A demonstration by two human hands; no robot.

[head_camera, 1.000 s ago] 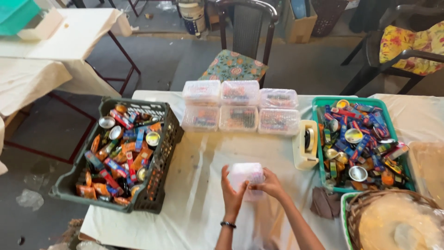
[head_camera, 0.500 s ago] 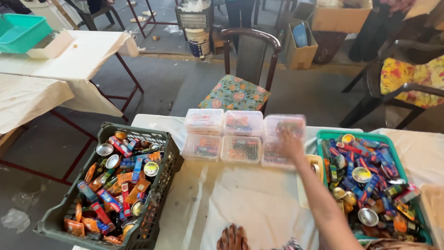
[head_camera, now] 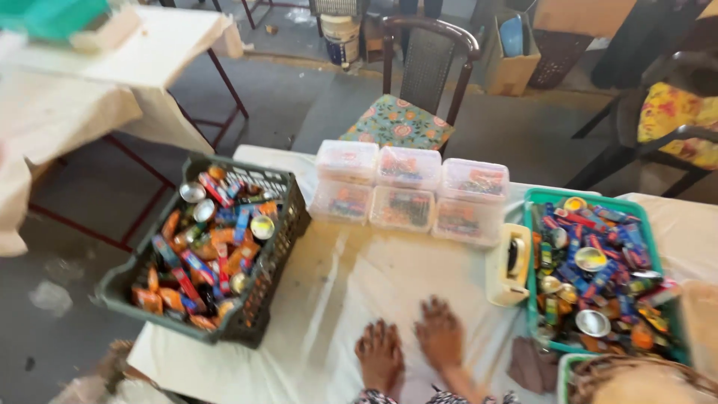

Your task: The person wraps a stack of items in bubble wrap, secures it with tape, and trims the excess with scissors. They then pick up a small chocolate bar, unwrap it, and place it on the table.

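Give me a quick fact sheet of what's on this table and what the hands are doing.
left hand: flat on the white cloth, holding nothing
right hand: flat on the cloth beside it, empty
clear boxes: six, stacked in two layers at the far edge
dark crate: left, full of small tins and packets
green tray: right, similar goods
chair: behind the table

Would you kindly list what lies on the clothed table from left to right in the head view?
Dark crate of small items → left hand → right hand → cream holder → green tray of small items.
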